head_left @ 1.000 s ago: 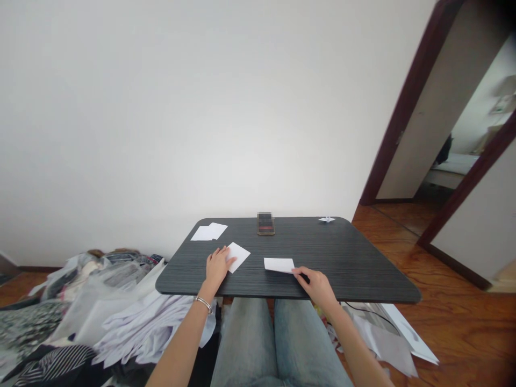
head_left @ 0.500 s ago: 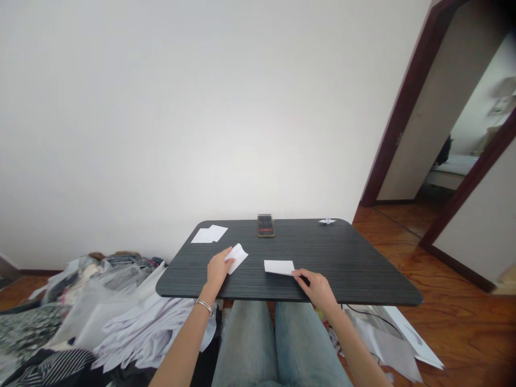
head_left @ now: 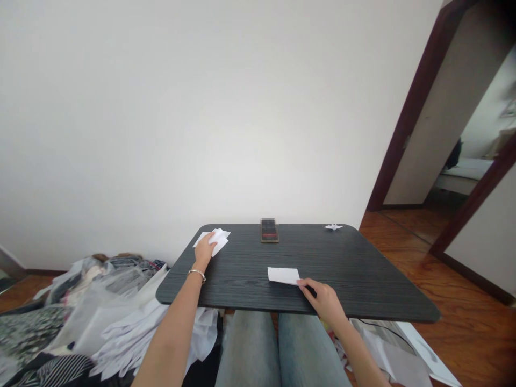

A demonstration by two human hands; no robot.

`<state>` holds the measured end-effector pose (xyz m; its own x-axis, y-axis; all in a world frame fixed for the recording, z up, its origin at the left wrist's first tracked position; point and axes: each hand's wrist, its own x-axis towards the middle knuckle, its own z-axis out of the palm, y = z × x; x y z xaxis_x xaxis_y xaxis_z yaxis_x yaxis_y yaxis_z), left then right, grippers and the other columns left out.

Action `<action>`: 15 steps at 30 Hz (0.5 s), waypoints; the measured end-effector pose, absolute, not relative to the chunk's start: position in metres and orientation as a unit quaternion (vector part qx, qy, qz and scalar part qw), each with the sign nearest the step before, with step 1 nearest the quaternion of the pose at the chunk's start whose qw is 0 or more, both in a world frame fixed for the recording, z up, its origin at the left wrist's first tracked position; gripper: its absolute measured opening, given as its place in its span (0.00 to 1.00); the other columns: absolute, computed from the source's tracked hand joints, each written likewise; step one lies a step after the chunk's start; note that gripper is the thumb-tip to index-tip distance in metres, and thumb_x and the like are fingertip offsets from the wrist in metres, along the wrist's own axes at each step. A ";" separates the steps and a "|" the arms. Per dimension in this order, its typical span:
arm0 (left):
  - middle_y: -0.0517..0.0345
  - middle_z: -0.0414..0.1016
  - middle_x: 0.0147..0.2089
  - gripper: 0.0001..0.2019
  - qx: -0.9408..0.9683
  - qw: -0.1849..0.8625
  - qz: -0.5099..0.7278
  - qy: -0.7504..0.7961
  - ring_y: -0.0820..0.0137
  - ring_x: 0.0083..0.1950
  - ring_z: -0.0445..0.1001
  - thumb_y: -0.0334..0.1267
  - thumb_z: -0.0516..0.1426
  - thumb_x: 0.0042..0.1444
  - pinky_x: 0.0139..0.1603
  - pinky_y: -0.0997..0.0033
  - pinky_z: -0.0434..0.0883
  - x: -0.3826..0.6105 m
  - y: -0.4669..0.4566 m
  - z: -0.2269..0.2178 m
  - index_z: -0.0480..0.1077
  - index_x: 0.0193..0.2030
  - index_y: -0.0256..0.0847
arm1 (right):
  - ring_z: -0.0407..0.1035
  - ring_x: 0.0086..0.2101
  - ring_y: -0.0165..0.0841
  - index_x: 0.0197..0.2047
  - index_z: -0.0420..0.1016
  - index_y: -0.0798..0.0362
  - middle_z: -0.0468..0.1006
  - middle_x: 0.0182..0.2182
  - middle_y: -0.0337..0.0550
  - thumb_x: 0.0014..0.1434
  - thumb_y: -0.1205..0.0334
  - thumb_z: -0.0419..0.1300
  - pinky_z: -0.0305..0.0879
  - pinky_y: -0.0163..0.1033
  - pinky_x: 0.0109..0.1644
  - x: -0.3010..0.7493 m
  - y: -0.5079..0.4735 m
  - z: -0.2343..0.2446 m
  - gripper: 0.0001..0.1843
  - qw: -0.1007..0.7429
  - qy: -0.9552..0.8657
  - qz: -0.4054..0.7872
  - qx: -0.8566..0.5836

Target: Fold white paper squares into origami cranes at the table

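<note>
At the far left of the dark table, my left hand (head_left: 205, 248) pinches a sheet of white paper (head_left: 219, 236) above other white paper sheets (head_left: 200, 239). Its fingers partly cover the stack, so I cannot tell whether the held sheet rests on it. My right hand (head_left: 318, 294), near the table's front edge, grips the right corner of a folded piece of white paper (head_left: 283, 275) between thumb and fingers. That paper's front edge looks slightly raised off the table.
The dark table (head_left: 250, 293) stands against a white wall. A phone (head_left: 269, 231) is near the back edge, and a small folded paper figure (head_left: 333, 227) sits at the back right. Piled clothes (head_left: 129, 322) lie on the left; a doorway is on the right.
My left hand has moved forward and left with its paper, to the sheets at the back left. My right hand stays at the folded paper's corner. The view has shifted slightly.
</note>
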<state>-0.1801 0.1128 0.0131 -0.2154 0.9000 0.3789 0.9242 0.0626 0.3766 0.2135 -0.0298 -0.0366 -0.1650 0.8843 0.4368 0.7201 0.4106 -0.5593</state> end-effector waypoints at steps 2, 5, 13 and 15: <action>0.53 0.68 0.57 0.22 -0.617 0.022 -0.262 -0.741 0.64 0.55 0.67 0.35 0.53 0.55 0.53 0.67 0.64 -0.190 0.124 0.009 0.62 0.58 0.43 | 0.74 0.40 0.42 0.39 0.75 0.50 0.80 0.39 0.44 0.59 0.60 0.51 0.68 0.45 0.45 0.214 -0.028 -0.038 0.12 0.371 -0.754 0.111 -0.530; 0.49 0.64 0.60 0.23 -0.604 0.033 -0.233 -0.762 0.61 0.59 0.62 0.37 0.54 0.54 0.57 0.62 0.59 -0.198 0.133 0.000 0.61 0.58 0.42 | 0.74 0.40 0.42 0.39 0.75 0.51 0.80 0.39 0.44 0.59 0.60 0.51 0.68 0.45 0.46 0.214 -0.027 -0.038 0.12 0.375 -0.753 0.112 -0.528; 0.44 0.46 0.68 0.24 -0.611 0.057 -0.164 -0.773 0.50 0.68 0.39 0.45 0.41 0.61 0.60 0.37 0.40 -0.194 0.141 -0.020 0.56 0.62 0.40 | 0.74 0.39 0.41 0.39 0.75 0.50 0.80 0.38 0.43 0.58 0.61 0.52 0.68 0.44 0.45 0.214 -0.028 -0.034 0.12 0.382 -0.750 0.110 -0.528; 0.45 0.47 0.68 0.27 -0.630 0.039 -0.141 -0.763 0.50 0.68 0.40 0.51 0.41 0.60 0.60 0.37 0.40 -0.192 0.142 -0.023 0.57 0.61 0.40 | 0.74 0.39 0.41 0.39 0.76 0.50 0.80 0.38 0.43 0.58 0.61 0.52 0.69 0.44 0.45 0.215 -0.028 -0.035 0.12 0.384 -0.750 0.108 -0.527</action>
